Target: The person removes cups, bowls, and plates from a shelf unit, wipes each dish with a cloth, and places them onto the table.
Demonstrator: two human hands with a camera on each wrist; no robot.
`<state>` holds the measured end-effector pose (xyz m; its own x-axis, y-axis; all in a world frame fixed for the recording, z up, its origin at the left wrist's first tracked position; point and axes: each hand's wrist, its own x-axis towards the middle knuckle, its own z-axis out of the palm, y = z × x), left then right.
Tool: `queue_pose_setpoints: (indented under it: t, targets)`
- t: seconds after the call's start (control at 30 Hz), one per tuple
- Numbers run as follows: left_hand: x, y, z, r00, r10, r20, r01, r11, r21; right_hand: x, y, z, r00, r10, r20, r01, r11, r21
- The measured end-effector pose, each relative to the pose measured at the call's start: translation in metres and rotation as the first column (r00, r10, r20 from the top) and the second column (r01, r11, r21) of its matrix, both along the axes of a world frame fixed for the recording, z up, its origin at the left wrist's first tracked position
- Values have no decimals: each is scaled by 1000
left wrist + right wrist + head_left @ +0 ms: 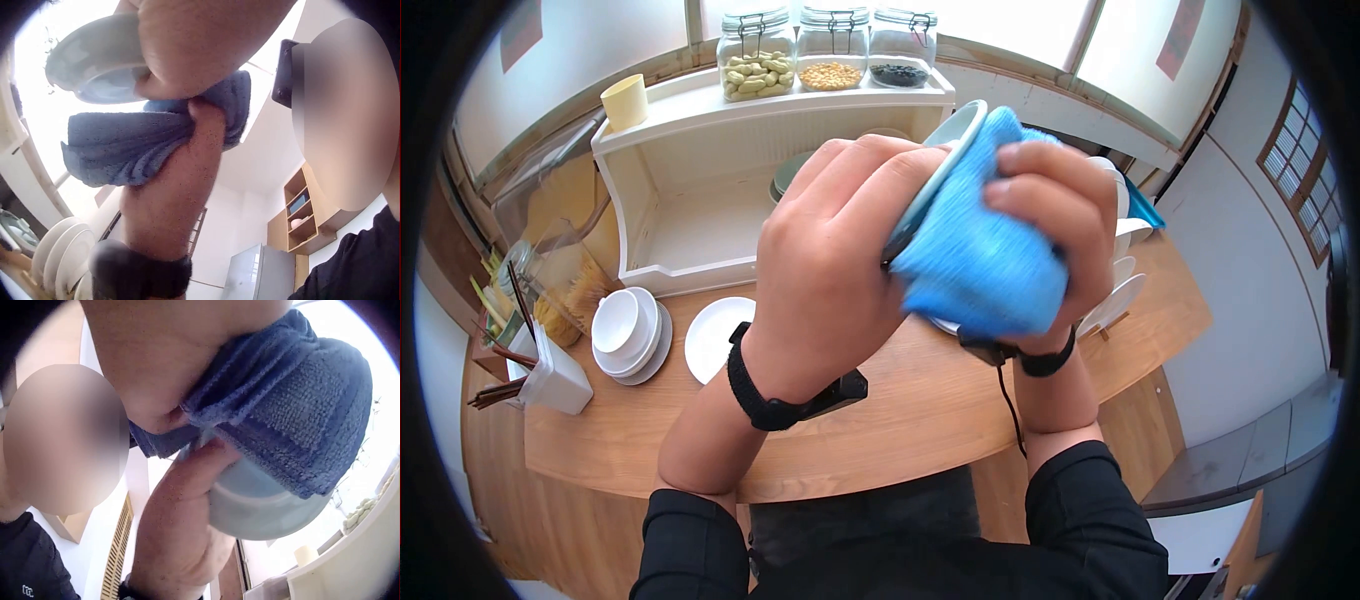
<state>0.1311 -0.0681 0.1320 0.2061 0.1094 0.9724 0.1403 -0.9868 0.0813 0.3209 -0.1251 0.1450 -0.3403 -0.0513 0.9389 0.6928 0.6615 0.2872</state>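
My left hand (835, 235) grips a pale blue-green plate (945, 150) by its edge, holding it tilted up on its side above the table. A folded blue cloth (985, 255) is bunched in my right hand (1065, 215), whose fingers curl over it against the plate's face. In the left wrist view the underside of the plate (100, 59) shows, with the cloth (125, 144) hanging just below it. From the right wrist, the cloth (300, 406) overlaps much of the plate (269, 509). Parts of the plate are hidden behind my left hand and the cloth.
Behind my hands stands a white shelf (685, 235) topped by glass jars (757, 75) and a yellow cup (625, 102). Stacked white dishes (630, 330), a white plate (718, 335) and a chopstick holder (560, 375) sit left. White plates (1115, 300) stand upright at right.
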Motion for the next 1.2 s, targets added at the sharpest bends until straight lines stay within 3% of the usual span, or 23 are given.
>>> queue_pose_setpoints:
  t: [0.1,0.17,0.23,0.3,0.37,0.43,0.5,0.63,0.7,0.8,0.9,0.97,1.03,1.1,1.17,1.2]
  targets:
    - [-3,0,0,1000,-1,4,1,1000,22,3,2,-2,998,8,64,-11,999,50]
    - [-1,-4,-2,1000,12,5,-12,999,44,15,16,-1,994,30,-110,-32,999,-12]
    - [-1,-6,-2,997,-71,-2,71,993,-98,24,32,-8,912,188,-365,-255,956,-145]
    - [-3,-7,0,996,-85,-3,85,991,-107,17,16,2,983,21,-181,-31,998,-55]
    - [-4,-8,2,997,-75,-2,75,996,-57,3,-5,3,998,-42,-41,42,999,-4]
    - [-7,-9,3,995,-97,3,97,993,-69,-6,-12,-1,999,13,52,-12,1000,-13]
    - [-7,-10,3,993,-119,4,119,990,-80,2,-1,-1,998,20,60,-25,997,77]
    - [-5,-10,2,996,-82,36,84,996,-42,15,19,-1,982,47,-184,-53,998,-25]
    - [-10,-14,7,989,-145,17,146,982,-123,8,5,4,989,-84,-125,86,996,13]
    - [-14,-12,9,991,-134,-3,134,989,-70,-12,-21,1,996,-74,51,74,997,-5]
    - [-15,-7,6,992,-120,-26,118,991,-62,-13,-24,-2,992,-75,106,78,997,-25]
    - [-13,-10,5,995,-93,-32,91,993,-69,0,-7,5,997,-78,-13,78,997,-2]
    - [-9,-9,1,996,-31,-84,27,999,-41,17,14,1,981,14,-194,-29,997,-74]
    - [-9,-12,1,996,-35,-88,28,996,-87,15,9,2,979,-16,-201,-7,994,-111]
    - [-9,-13,2,992,-103,-79,94,990,-104,-5,-16,6,977,-193,-89,193,981,-9]
    - [-10,-15,3,992,-101,-78,92,989,-115,-11,-28,5,980,-199,-25,198,980,-20]
